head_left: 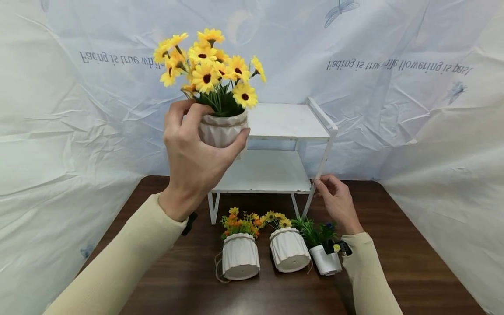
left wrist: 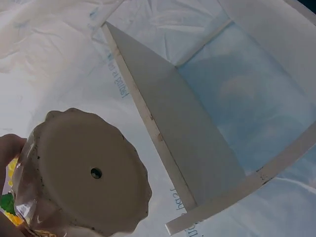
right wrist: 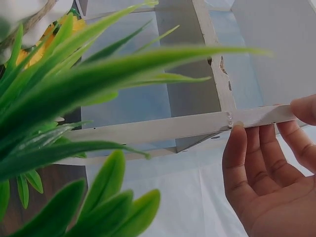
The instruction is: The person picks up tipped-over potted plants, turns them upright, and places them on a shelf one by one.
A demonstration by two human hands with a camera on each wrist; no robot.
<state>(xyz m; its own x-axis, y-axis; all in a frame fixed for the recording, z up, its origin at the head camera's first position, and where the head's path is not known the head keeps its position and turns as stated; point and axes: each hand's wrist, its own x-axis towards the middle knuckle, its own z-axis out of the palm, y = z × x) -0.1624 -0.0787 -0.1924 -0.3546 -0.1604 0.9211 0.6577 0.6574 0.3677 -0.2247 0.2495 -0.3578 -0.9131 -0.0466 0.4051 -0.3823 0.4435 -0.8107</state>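
Three pots [head_left: 290, 248] on the counter [head_left: 187, 269]; left hand [head_left: 192, 151] gripping the daisy pot [head_left: 222, 131] aloft before the rack [head_left: 275, 166], a fall likely should finger and thumb slip; right hand [head_left: 339, 202] pinching the rack's post [head_left: 323, 162].

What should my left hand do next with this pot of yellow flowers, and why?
I'd probably ease the left hand forward and lower the white pot onto the top shelf. The pot is held up, and the left wrist view shows a gap between it and the shelf. Your right hand grips the rack post, which may help steady things.
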